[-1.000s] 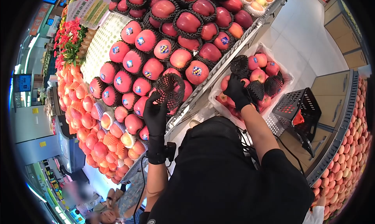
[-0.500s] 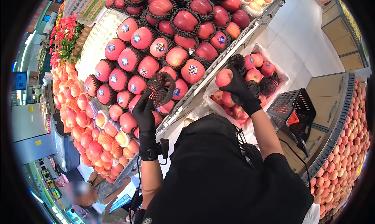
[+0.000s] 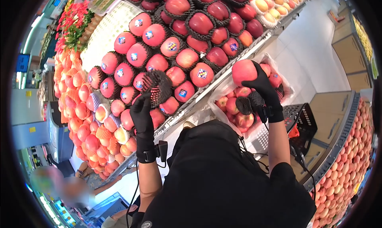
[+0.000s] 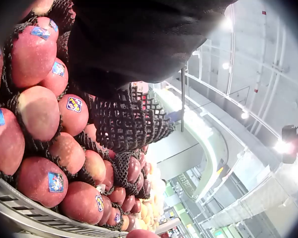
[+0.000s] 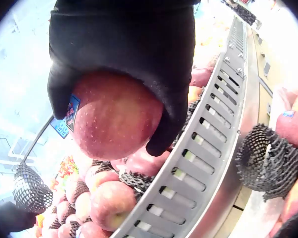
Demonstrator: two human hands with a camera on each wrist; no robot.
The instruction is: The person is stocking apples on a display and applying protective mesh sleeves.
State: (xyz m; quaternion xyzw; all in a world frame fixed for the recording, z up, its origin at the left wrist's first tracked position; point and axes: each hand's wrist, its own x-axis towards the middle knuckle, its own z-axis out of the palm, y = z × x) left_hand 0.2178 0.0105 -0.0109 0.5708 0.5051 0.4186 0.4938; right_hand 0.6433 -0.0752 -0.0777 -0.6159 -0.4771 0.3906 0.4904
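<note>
A red apple (image 3: 244, 72) is gripped by my black-gloved right hand (image 3: 264, 88), raised above the lined box's rim near the stand's edge. In the right wrist view, fingers and thumb curl round that apple (image 5: 116, 116), which bears a blue sticker. Over the stand's apples, my gloved left hand (image 3: 142, 114) pinches an empty black foam net (image 3: 157, 87). The left wrist view shows this net (image 4: 131, 119) hanging below the dark glove (image 4: 139, 44). Another black net (image 3: 243, 105) lies on the apples in the box, beneath the right hand.
Rows of stickered apples (image 3: 137, 55) in black nets fill the stand, edged by a slotted metal rail (image 5: 203, 134). A black basket (image 3: 308, 126) stands right of the box. More fruit (image 3: 338, 180) lies on the far right display; a person is at lower left.
The right hand has taken an apple from the box, lifted it and brought it up towards the stand's edge. The left hand still holds its net, now slightly further left.
</note>
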